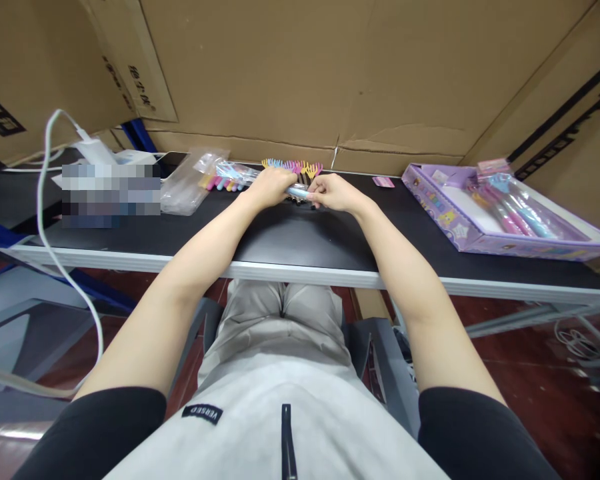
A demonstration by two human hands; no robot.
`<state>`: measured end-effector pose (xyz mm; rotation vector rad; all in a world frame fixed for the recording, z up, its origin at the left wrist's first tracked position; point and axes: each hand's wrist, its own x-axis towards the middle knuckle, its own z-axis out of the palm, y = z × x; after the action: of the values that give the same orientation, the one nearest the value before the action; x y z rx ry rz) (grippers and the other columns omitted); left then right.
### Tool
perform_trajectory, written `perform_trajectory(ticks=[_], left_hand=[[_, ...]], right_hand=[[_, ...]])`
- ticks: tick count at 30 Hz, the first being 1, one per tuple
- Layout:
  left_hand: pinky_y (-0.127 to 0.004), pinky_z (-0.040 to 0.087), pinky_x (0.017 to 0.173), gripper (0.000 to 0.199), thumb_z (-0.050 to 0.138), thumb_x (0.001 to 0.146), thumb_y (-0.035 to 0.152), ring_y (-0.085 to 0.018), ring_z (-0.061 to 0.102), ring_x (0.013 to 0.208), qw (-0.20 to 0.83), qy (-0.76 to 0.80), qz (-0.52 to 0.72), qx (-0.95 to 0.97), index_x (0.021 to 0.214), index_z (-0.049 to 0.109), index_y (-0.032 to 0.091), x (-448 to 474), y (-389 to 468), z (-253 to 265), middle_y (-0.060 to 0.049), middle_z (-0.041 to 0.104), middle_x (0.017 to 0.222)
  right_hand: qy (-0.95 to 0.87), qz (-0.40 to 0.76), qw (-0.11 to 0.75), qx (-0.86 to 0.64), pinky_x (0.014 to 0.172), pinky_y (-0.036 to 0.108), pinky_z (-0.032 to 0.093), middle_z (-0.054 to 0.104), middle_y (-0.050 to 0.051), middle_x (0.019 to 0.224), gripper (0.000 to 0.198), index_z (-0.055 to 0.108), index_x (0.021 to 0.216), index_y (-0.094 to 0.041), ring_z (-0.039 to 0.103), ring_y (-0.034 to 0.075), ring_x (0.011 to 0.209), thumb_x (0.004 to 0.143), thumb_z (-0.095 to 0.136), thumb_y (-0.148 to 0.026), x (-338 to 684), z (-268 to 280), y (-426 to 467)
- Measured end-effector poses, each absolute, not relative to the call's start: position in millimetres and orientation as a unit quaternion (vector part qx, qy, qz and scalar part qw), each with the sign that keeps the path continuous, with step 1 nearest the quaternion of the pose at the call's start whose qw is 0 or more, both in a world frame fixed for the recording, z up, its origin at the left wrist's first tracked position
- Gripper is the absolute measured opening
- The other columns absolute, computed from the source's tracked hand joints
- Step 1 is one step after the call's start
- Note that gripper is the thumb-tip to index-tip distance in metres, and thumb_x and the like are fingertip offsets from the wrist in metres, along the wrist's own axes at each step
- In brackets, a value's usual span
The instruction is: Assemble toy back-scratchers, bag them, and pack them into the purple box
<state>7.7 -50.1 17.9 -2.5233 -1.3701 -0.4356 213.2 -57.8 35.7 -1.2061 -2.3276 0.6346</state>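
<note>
A slim light blue pen (298, 193) lies level between my two hands above the black table. My left hand (270, 185) is closed round its left part, so that end is hidden. At the other end, the fingers of my right hand (334, 192) pinch it. Just behind the hands is a row of pens with claw-like, finger-shaped tops (300, 167) in blue, purple, pink and yellow; my hands cover much of it. Left of my left hand lie more pens with coloured ends (225, 183), partly under clear plastic wrapping (240, 172).
Clear plastic bags (190, 187) lie at the left, beside a phone (173, 163) and a white cable (43, 180). A purple open box (445, 217) at the right holds several wrapped pens (517, 207). A small pink card (383, 181) lies near the cardboard wall (300, 73).
</note>
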Motion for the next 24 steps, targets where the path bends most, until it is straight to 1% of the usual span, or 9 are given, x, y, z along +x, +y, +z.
perform_trajectory(ticks=[4, 8, 11, 13, 15, 17, 19, 22, 24], left_hand=[[-0.052, 0.042, 0.104, 0.026, 0.055, 0.09, 0.016, -0.036, 0.062, 0.117, 0.131, -0.455, -0.197, -0.858, 0.108, 0.074, 0.018, 7, -49, 17, -0.017, 0.071, 0.11], [-0.056, 0.036, 0.11, 0.031, 0.053, 0.091, 0.014, -0.036, 0.056, 0.124, 0.151, -0.463, -0.225, -0.844, 0.114, 0.072, 0.022, 9, -54, 18, -0.015, 0.069, 0.121], [-0.057, 0.035, 0.109, 0.034, 0.05, 0.093, 0.015, -0.038, 0.055, 0.129, 0.159, -0.487, -0.238, -0.825, 0.119, 0.071, 0.02, 12, -60, 20, -0.017, 0.066, 0.132], [-0.056, 0.036, 0.107, 0.035, 0.049, 0.094, 0.016, -0.038, 0.058, 0.127, 0.16, -0.51, -0.248, -0.808, 0.12, 0.072, 0.019, 14, -63, 21, -0.019, 0.066, 0.134], [-0.056, 0.036, 0.107, 0.036, 0.05, 0.094, 0.019, -0.037, 0.064, 0.12, 0.152, -0.538, -0.253, -0.789, 0.122, 0.073, 0.02, 16, -64, 21, -0.018, 0.07, 0.128], [-0.057, 0.037, 0.107, 0.039, 0.054, 0.093, 0.022, -0.036, 0.068, 0.112, 0.135, -0.568, -0.253, -0.772, 0.127, 0.073, 0.022, 16, -63, 20, -0.016, 0.076, 0.117], [-0.056, 0.038, 0.108, 0.043, 0.057, 0.092, 0.025, -0.035, 0.07, 0.109, 0.115, -0.585, -0.254, -0.762, 0.132, 0.073, 0.023, 15, -61, 18, -0.014, 0.079, 0.108], [-0.054, 0.039, 0.109, 0.045, 0.057, 0.092, 0.026, -0.034, 0.071, 0.111, 0.092, -0.577, -0.271, -0.765, 0.133, 0.074, 0.023, 13, -56, 14, -0.012, 0.081, 0.106], [-0.053, 0.039, 0.111, 0.044, 0.058, 0.091, 0.026, -0.033, 0.071, 0.112, 0.082, -0.569, -0.282, -0.768, 0.132, 0.076, 0.024, 11, -54, 12, -0.011, 0.082, 0.107]], right_hand=[[-0.839, 0.245, 0.209, -0.438, 0.064, 0.024, 0.038, 0.063, -0.001, 0.059, 0.029, 0.06, 0.073, -0.017, 0.053, 0.011, 0.058, 0.083, 0.078, -0.038, 209, 39, -66], [-0.848, 0.255, 0.184, -0.427, 0.067, 0.026, 0.04, 0.06, -0.001, 0.056, 0.032, 0.057, 0.065, -0.017, 0.051, 0.011, 0.056, 0.085, 0.074, -0.035, 202, 44, -79], [-0.852, 0.247, 0.179, -0.426, 0.067, 0.027, 0.041, 0.057, 0.0, 0.054, 0.033, 0.055, 0.063, -0.018, 0.049, 0.012, 0.056, 0.085, 0.071, -0.035, 198, 47, -85], [-0.857, 0.233, 0.177, -0.424, 0.067, 0.027, 0.041, 0.056, -0.001, 0.053, 0.033, 0.053, 0.063, -0.018, 0.048, 0.012, 0.056, 0.086, 0.069, -0.035, 197, 46, -87], [-0.865, 0.211, 0.182, -0.417, 0.066, 0.027, 0.04, 0.055, -0.001, 0.054, 0.032, 0.052, 0.063, -0.019, 0.047, 0.012, 0.058, 0.086, 0.067, -0.033, 195, 45, -86], [-0.872, 0.184, 0.194, -0.409, 0.066, 0.026, 0.038, 0.053, -0.001, 0.056, 0.031, 0.051, 0.063, -0.018, 0.047, 0.012, 0.06, 0.086, 0.067, -0.031, 194, 43, -85], [-0.875, 0.163, 0.208, -0.406, 0.065, 0.026, 0.035, 0.051, -0.002, 0.057, 0.03, 0.051, 0.063, -0.018, 0.045, 0.011, 0.062, 0.085, 0.067, -0.028, 192, 41, -83], [-0.874, 0.155, 0.224, -0.403, 0.064, 0.026, 0.031, 0.045, -0.004, 0.056, 0.032, 0.049, 0.061, -0.018, 0.041, 0.01, 0.061, 0.085, 0.069, -0.026, 190, 39, -83], [-0.869, 0.173, 0.241, -0.395, 0.063, 0.026, 0.031, 0.043, -0.004, 0.055, 0.037, 0.048, 0.059, -0.018, 0.04, 0.009, 0.06, 0.087, 0.07, -0.029, 189, 38, -83]])
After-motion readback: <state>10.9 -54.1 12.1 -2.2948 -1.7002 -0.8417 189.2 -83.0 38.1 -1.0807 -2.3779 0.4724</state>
